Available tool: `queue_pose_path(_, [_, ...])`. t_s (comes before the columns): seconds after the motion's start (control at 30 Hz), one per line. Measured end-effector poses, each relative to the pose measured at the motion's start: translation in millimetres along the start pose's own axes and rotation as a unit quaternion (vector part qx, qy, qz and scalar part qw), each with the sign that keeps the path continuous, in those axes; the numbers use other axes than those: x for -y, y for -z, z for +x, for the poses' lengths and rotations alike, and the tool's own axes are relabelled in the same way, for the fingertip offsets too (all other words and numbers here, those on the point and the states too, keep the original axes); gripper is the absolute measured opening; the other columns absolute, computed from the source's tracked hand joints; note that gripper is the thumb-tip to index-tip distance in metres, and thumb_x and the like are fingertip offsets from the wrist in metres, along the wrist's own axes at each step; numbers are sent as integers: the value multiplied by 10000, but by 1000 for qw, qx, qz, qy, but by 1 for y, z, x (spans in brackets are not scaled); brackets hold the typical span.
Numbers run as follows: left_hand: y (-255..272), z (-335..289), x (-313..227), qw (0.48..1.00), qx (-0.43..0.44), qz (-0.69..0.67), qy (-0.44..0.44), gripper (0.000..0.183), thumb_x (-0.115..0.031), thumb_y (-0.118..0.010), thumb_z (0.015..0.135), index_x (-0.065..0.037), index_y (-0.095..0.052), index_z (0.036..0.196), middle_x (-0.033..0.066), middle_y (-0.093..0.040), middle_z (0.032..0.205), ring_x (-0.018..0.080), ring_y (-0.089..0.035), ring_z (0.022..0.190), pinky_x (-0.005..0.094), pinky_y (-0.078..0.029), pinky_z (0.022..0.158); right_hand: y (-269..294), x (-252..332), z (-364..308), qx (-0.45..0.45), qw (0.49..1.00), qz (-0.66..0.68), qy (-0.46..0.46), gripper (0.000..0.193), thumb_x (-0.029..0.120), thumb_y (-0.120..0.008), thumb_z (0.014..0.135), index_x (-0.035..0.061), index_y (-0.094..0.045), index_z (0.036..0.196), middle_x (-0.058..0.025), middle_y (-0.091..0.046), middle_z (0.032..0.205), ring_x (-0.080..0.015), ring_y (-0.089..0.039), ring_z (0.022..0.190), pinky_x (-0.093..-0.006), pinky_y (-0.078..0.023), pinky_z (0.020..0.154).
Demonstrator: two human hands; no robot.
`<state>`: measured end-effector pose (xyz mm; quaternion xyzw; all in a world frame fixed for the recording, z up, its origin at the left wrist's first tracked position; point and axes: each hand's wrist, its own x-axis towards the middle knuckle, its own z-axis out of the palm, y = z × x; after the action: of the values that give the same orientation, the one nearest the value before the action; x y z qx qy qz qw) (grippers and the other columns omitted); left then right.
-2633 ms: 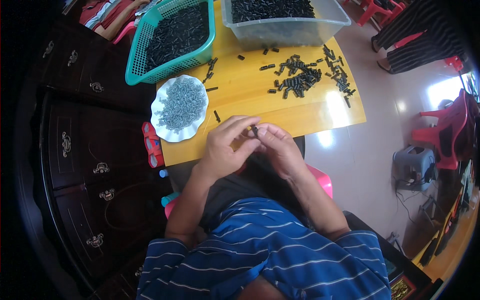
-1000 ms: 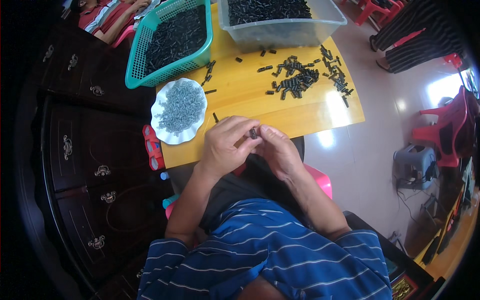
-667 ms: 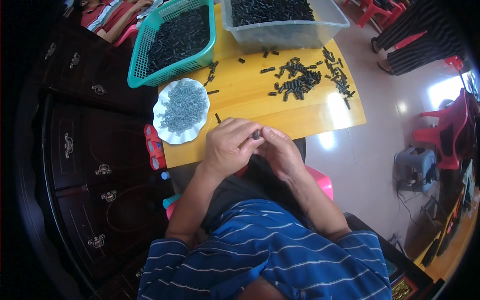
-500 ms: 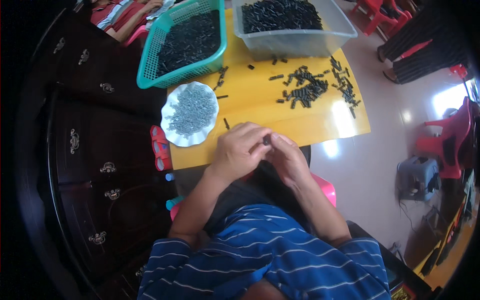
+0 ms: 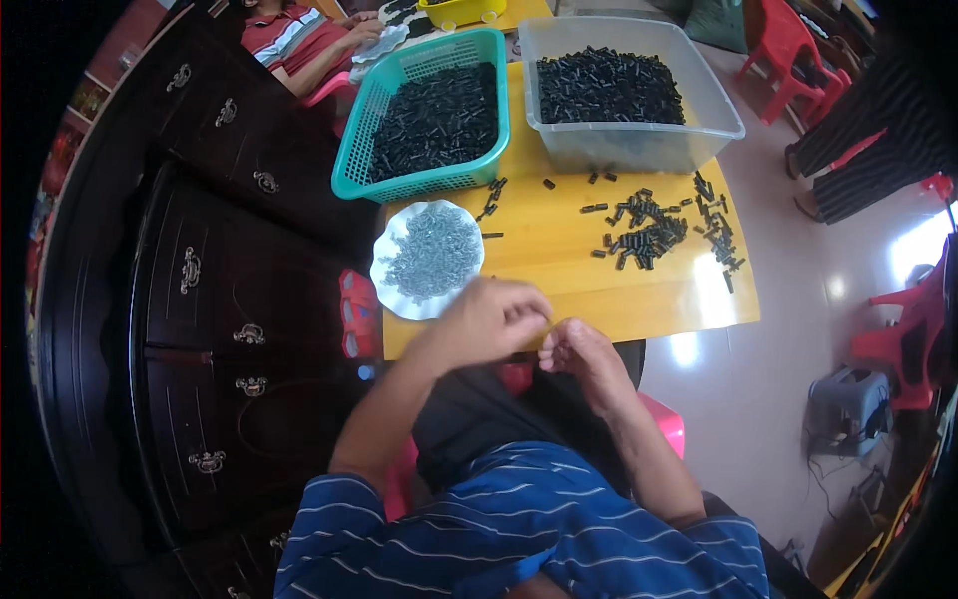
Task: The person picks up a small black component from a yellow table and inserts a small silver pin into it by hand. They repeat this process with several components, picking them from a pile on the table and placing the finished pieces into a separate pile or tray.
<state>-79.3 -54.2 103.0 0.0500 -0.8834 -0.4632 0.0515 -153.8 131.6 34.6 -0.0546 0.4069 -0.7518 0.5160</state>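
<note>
My left hand (image 5: 492, 321) is at the near edge of the yellow table, its fingers curled in toward the thumb. My right hand (image 5: 587, 357) is just beside it, thumb and fingers pinched together, the fingertips of both hands almost meeting. Anything held between the fingers is too small or hidden to make out. Close to my left hand stands a white scalloped plate (image 5: 387, 272) heaped with small shiny metal pins (image 5: 435, 250). Beyond my right hand lies a loose pile of short black tube-like pieces (image 5: 649, 240).
A green perforated basket (image 5: 349, 178) and a clear plastic tub (image 5: 639, 150), both full of black pieces, stand at the table's far side. Dark wooden drawers (image 5: 200, 329) line the left. Another person (image 5: 299, 50) sits beyond; red chairs (image 5: 788, 70) and a grey stool (image 5: 848, 409) stand right.
My view has shifted, so the table appears lower and farther right. The hands have drawn slightly apart, and the small dark piece seen between the fingers no longer shows.
</note>
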Motion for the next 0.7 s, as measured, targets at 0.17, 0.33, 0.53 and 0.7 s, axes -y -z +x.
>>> queue_pose_path(0.17, [69, 45, 8, 946, -285, 154, -16, 348, 14, -637, 873, -10, -658, 1220, 87, -706, 938, 99, -661, 770, 272, -545, 705, -1, -2, 2, 100, 990, -99, -14, 248, 270, -577, 1039, 46, -632, 949, -15, -628, 872, -106, -576, 809, -260, -479, 800])
queue_pose_path(0.33, [67, 52, 9, 937, -270, 212, -63, 351, 7, -678, 839, -6, -671, 1190, 144, -716, 1064, 226, -699, 845, 327, -561, 763, 5, -1, 5, 82, 994, -76, 3, 234, 292, -593, 1029, 84, -625, 926, -10, -632, 889, -98, -582, 829, -252, -472, 803])
queue_pose_path(0.53, [27, 15, 42, 930, -84, 343, -101, 267, -32, -749, 757, -24, -713, 1022, 127, -696, 1031, 325, -638, 1004, 412, -518, 896, 8, 0, 6, 34, 999, -6, 2, 207, 293, -613, 1019, 110, -627, 924, -3, -644, 887, -96, -600, 832, -270, -494, 805])
queue_pose_path(0.7, [24, 10, 47, 920, -75, 360, -132, 247, -35, -766, 737, -33, -708, 977, 121, -693, 1004, 325, -630, 1000, 433, -513, 883, 11, -1, 6, 23, 1000, 2, 11, 209, 279, -601, 1025, 81, -629, 965, -19, -640, 920, -103, -595, 837, -252, -478, 814])
